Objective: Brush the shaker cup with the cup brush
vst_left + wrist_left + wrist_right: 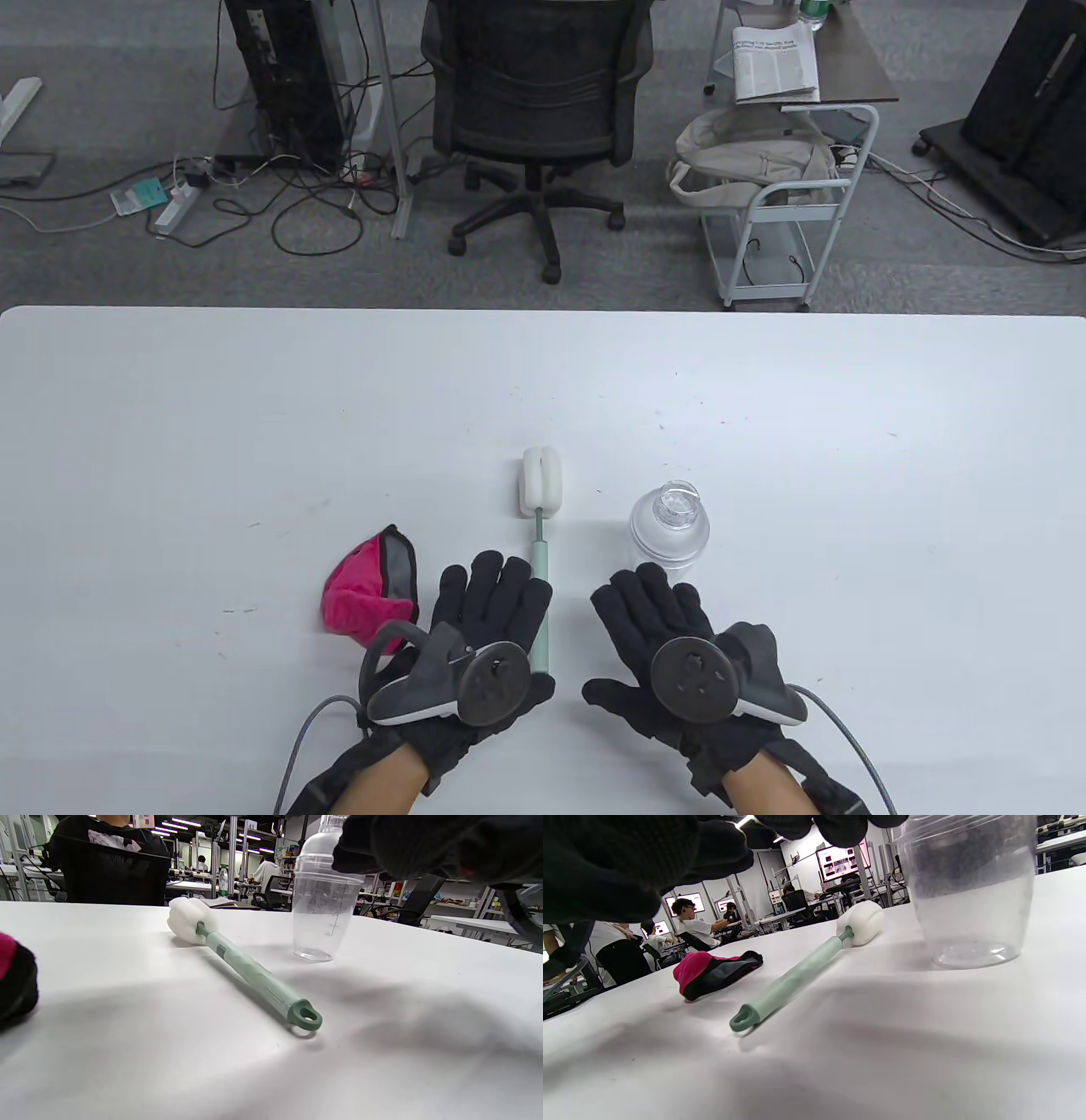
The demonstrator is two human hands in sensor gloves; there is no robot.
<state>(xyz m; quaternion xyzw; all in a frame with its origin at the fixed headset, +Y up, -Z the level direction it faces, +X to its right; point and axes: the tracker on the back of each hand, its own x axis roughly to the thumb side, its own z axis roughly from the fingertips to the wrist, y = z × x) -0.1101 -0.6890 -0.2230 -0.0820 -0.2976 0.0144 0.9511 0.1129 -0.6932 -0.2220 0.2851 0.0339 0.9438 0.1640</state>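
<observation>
The cup brush (543,543) lies flat on the white table (254,424), its white sponge head (543,484) pointing away and its green handle toward me. The clear shaker cup (668,531) stands upright with its lid on, to the brush's right. My left hand (492,594) hovers open with fingers spread, just left of and partly over the handle, holding nothing. My right hand (645,603) hovers open, fingertips close to the cup's near side. In the left wrist view the brush (254,974) lies free beside the cup (322,916). The right wrist view shows the cup (967,899) and the brush (789,984).
A crumpled pink and grey cloth (369,590) lies just left of my left hand and also shows in the right wrist view (712,974). Beyond the table's far edge are an office chair (539,110) and a small cart (780,204).
</observation>
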